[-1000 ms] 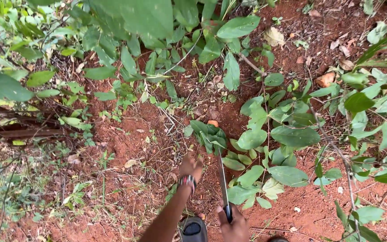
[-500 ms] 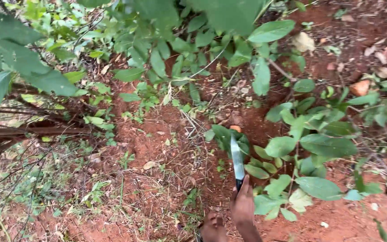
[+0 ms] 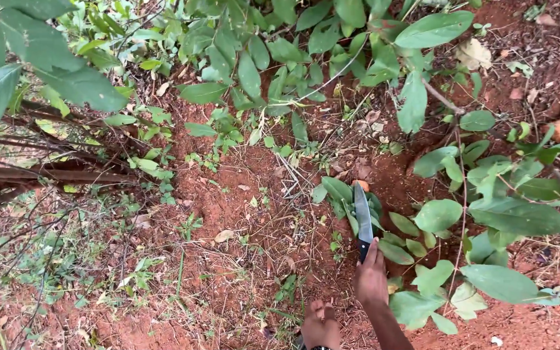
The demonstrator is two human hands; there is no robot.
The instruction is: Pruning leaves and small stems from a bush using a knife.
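— What do we see at our fingers [image 3: 374,249]?

— Our right hand [image 3: 372,280] is clamped on the dark handle of a knife [image 3: 363,217]. Our left hand [image 3: 319,323] hangs loosely curled, holding nothing, just beside it.

— And around us?

— Outdoors: red soil [image 3: 228,194], dry twigs, leafy shrubs. The blade runs lengthwise away from us, its tip over a small green plant [image 3: 339,194].

bare red soil [image 3: 228,201] left, leafy plants [image 3: 487,207] crowding right
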